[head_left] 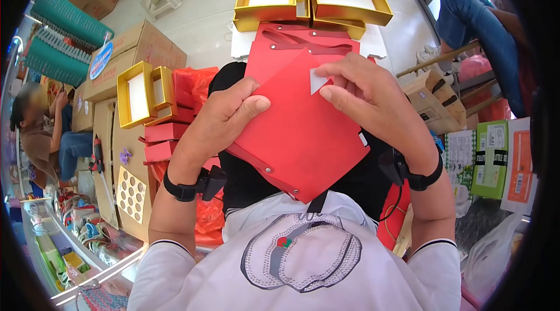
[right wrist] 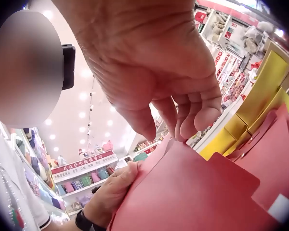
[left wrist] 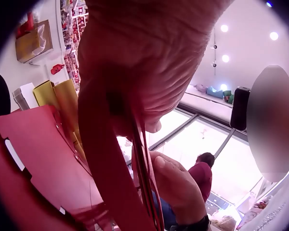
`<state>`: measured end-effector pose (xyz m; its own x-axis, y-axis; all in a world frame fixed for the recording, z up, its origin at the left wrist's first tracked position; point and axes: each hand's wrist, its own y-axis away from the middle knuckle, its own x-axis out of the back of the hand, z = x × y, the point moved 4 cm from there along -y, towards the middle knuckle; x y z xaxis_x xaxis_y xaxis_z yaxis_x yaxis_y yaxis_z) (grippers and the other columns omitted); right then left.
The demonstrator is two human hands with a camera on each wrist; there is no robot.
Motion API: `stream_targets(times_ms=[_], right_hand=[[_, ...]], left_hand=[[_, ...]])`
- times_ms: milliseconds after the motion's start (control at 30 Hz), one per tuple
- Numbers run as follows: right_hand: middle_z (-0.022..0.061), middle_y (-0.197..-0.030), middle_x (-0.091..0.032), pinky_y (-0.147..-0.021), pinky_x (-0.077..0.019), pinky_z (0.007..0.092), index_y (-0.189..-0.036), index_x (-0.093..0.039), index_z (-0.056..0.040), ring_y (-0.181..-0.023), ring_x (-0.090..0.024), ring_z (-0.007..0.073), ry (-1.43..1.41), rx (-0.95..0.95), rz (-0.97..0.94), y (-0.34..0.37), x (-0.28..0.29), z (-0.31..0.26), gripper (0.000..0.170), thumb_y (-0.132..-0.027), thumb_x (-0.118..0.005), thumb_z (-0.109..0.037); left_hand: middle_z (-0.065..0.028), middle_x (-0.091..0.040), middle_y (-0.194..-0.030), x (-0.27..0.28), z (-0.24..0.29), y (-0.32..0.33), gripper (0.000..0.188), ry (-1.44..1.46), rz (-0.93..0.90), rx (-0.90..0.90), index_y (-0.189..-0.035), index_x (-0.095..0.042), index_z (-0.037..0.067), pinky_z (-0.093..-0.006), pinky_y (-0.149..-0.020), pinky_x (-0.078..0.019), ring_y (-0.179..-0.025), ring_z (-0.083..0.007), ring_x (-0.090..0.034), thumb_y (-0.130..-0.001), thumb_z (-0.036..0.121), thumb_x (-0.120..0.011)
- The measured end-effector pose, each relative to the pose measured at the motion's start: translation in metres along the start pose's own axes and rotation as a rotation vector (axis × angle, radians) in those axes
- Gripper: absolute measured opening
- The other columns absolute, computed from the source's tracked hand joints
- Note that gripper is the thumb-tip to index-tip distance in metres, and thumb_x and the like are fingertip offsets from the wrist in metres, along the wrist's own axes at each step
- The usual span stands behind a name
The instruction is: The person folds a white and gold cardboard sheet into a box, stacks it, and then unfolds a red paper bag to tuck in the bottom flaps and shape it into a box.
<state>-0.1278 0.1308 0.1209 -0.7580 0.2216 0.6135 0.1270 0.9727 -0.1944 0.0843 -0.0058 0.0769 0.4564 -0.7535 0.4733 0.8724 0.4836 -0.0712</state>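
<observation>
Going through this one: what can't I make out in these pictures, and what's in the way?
Left hand: most fingers hidden beneath the folded red piece, head view.
Right hand: whether it pinches the white patch is unclear; its fingers cover part, head view.
Person at right: head cut off by the picture's dark edge, head view.
Green box: label's fine print too small, head view.
Wearer's head: blurred out, both wrist views.

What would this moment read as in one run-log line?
left hand: grips red card piece by its edge | right hand: fingertips close to white patch on same piece | beyond: open gold boxes
</observation>
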Motion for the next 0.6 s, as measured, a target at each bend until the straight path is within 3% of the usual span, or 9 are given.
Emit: stream_targets(times_ms=[200,300,400,600], right_hand=[[0.0011,-0.088,-0.057,-0.065,-0.0426,0.0256,-0.096,-0.069,0.0003,-0.072,-0.053,0.0079,-0.027,-0.072,-0.074,-0.003,0.004,0.014,0.019,-0.099,-0.070,-0.019],[0.0093,-0.077,-0.056,-0.063,-0.0424,0.0324,-0.091,-0.067,0.0039,-0.069,-0.052,0.0172,-0.065,-0.127,-0.065,0.004,0.007,0.002,0.024,-0.095,-0.070,-0.020],[0.0044,-0.071,-0.055,-0.059,-0.0401,0.0309,-0.090,-0.066,0.0036,-0.065,-0.048,0.0116,-0.179,-0.227,-0.137,0.007,0.005,0.009,0.024,-0.096,-0.070,-0.019],[-0.0063,-0.077,-0.054,-0.060,-0.0409,0.0267,-0.111,-0.066,-0.0011,-0.068,-0.047,0.0040,-0.473,-0.393,-0.321,0.012,0.014,0.001,0.019,-0.101,-0.067,-0.017]], left_hand=[[-0.0052,-0.043,-0.076,-0.005,0.001,0.000,0.036,0.013,-0.003,0.010,-0.093,-0.048,0.003,-0.0302,-0.064,-0.0417,-0.071,-0.0133,-0.041,-0.109,0.032,-0.060],[-0.0065,-0.044,-0.075,-0.003,0.005,-0.003,0.035,-0.013,0.027,0.015,-0.094,-0.049,0.002,-0.0308,-0.064,-0.0422,-0.070,-0.0143,-0.041,-0.109,0.032,-0.059],[-0.0082,-0.045,-0.074,-0.005,0.002,-0.004,0.035,-0.037,0.008,0.003,-0.094,-0.050,0.002,-0.0314,-0.064,-0.0425,-0.069,-0.0157,-0.042,-0.110,0.032,-0.059],[-0.0107,-0.047,-0.074,-0.004,0.010,-0.008,0.035,-0.076,0.013,-0.006,-0.095,-0.052,0.001,-0.0329,-0.064,-0.0435,-0.069,-0.0186,-0.044,-0.110,0.032,-0.058]])
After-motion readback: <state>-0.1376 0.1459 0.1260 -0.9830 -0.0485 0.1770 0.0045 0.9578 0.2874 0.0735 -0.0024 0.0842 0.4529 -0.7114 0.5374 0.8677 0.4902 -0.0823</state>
